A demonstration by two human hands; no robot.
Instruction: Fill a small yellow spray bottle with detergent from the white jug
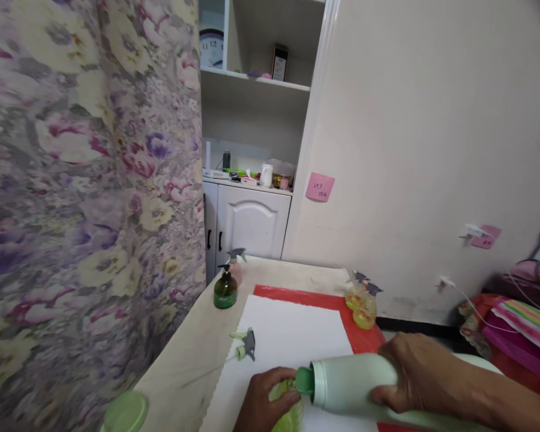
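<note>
My left hand (266,401) is wrapped around a small yellow-green bottle (291,418), low in the view, whose top has no spray head. A large pale green bottle (348,384) lies tipped nearly level in my right hand (409,372), its green spout (304,380) at the small bottle's mouth. I cannot make out whether liquid is flowing. Left of my left hand, a grey and green spray head (248,344) with its thin tube rests across the edge of the white sheet (292,324). At the bottom left is a round light green cap (126,411).
A dark green pump bottle (225,290) and a pinkish spray bottle (236,267) stand at the table's far left. Two yellow spray bottles (364,309) stand on the red sheet (297,293) at right. A flowered curtain (90,180) hangs left; a white cabinet (254,222) stands behind.
</note>
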